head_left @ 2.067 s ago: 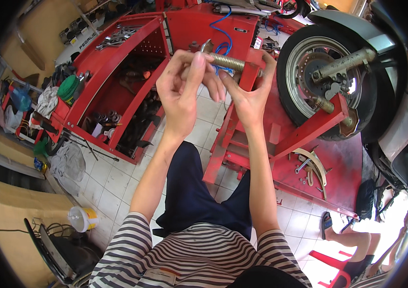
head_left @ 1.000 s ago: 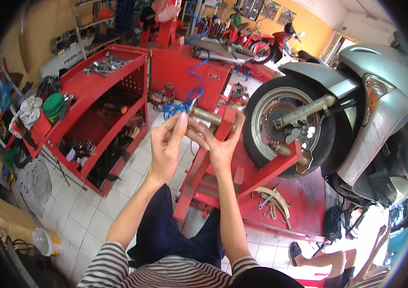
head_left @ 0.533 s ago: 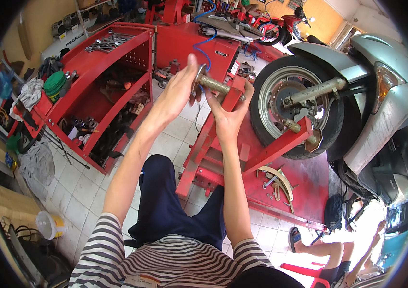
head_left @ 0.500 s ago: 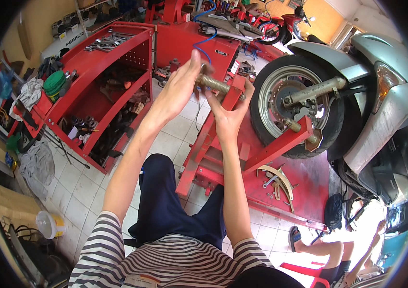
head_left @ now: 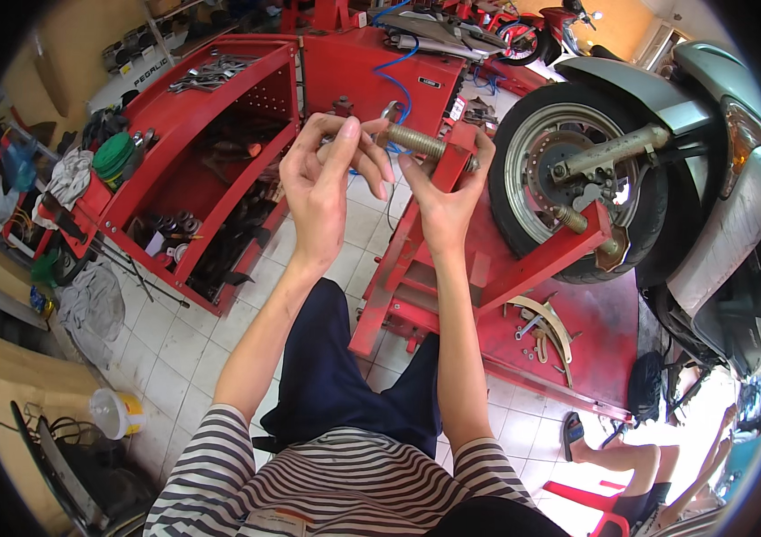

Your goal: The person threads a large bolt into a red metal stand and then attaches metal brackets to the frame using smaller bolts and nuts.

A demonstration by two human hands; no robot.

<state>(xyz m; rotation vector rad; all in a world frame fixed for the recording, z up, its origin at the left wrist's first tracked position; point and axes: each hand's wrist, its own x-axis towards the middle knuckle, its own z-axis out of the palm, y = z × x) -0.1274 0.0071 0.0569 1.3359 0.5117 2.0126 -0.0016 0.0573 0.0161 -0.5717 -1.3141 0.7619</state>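
From the head camera I see my left hand [head_left: 331,183] raised at about 11 o'clock from the frame's centre, its fingers curled together around the near end of a threaded metal rod [head_left: 416,141]. My right hand [head_left: 450,192] sits just to the right of it, at about 12 o'clock, fingers wrapped on the red clamp block [head_left: 454,154] that the rod passes through. The rod lies nearly level between the two hands, above the red wheel stand [head_left: 416,259].

At 2 o'clock the scooter's front wheel [head_left: 577,179] sits in that stand, its fork leg [head_left: 608,154] crossing the rim. At 10 o'clock is a red tool cart [head_left: 210,116] with wrenches [head_left: 210,76] on top and parts on its lower shelf. A blue hose [head_left: 398,67] trails at 12 o'clock. A plastic cup [head_left: 116,412] stands on the tiled floor at 8 o'clock. Another person's sandalled foot [head_left: 582,438] shows at 4 o'clock.
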